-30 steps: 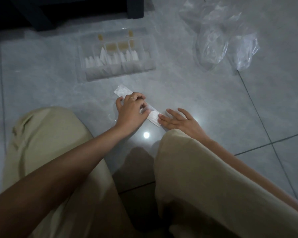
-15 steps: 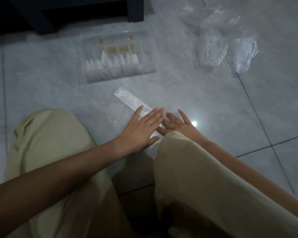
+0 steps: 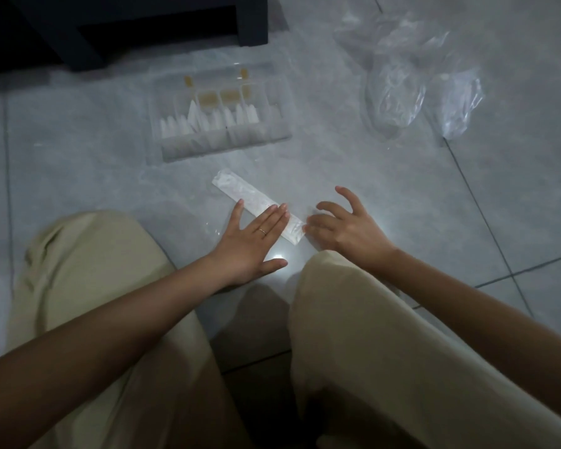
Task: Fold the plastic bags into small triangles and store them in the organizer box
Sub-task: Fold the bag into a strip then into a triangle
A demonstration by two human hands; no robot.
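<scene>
A clear plastic bag folded into a long narrow strip [image 3: 246, 193] lies slanted on the grey tile floor in front of my knees. My left hand [image 3: 251, 239] lies flat with straight fingers pressing on the strip's near half. My right hand [image 3: 344, 230] hovers with spread, slightly bent fingers at the strip's near end, fingertips touching it. Beyond the strip sits the clear organizer box [image 3: 221, 142], its lid open, with several white folded triangles standing in its compartments.
A heap of loose clear plastic bags [image 3: 402, 82] lies on the floor at the far right. Dark furniture legs [image 3: 253, 21] stand behind the box. My bent knees in beige trousers [image 3: 353, 335] fill the near part of the view.
My left hand went from gripping the strip with curled fingers to lying flat on it. My right hand slid right and spread its fingers at the strip's near end.
</scene>
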